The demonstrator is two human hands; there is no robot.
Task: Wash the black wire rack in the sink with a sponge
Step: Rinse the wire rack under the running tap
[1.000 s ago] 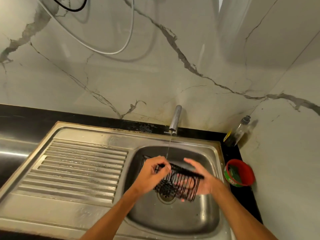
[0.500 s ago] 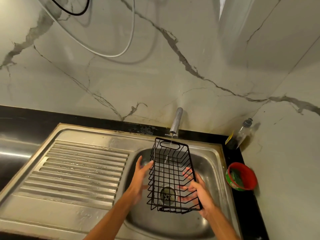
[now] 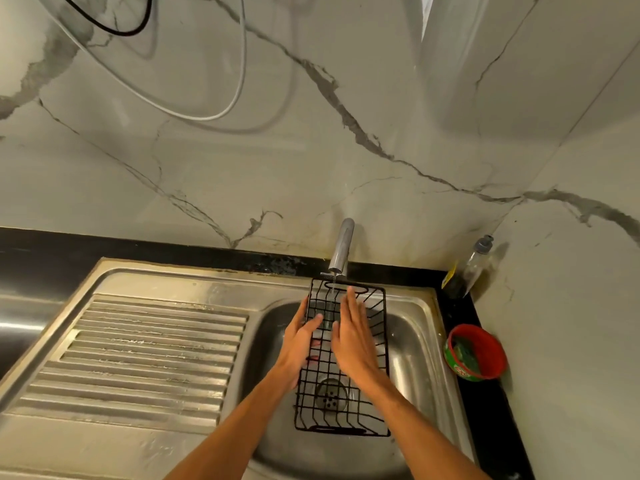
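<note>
Running thinly from the tap (image 3: pixel 341 247), water (image 3: pixel 333 285) drops toward the sink (image 3: pixel 419 344). A ribbed drainboard (image 3: pixel 156 348) lies to the left. On the black bench (image 3: pixel 462 308) to the right stand a bottle (image 3: pixel 467 271) and a red tub (image 3: pixel 485 344) (something green sits inside). The left hand (image 3: pixel 299 344) clasps the black wire rack (image 3: pixel 375 341) at its left rim, thumb on top and fingertips showing beneath the wires. The right hand (image 3: pixel 353 337) lies flat on the wires, fingers straight. The hands are close together on the rack, which spans the basin lengthwise, far end under the tap, near end past the drain (image 3: pixel 330 398).
</note>
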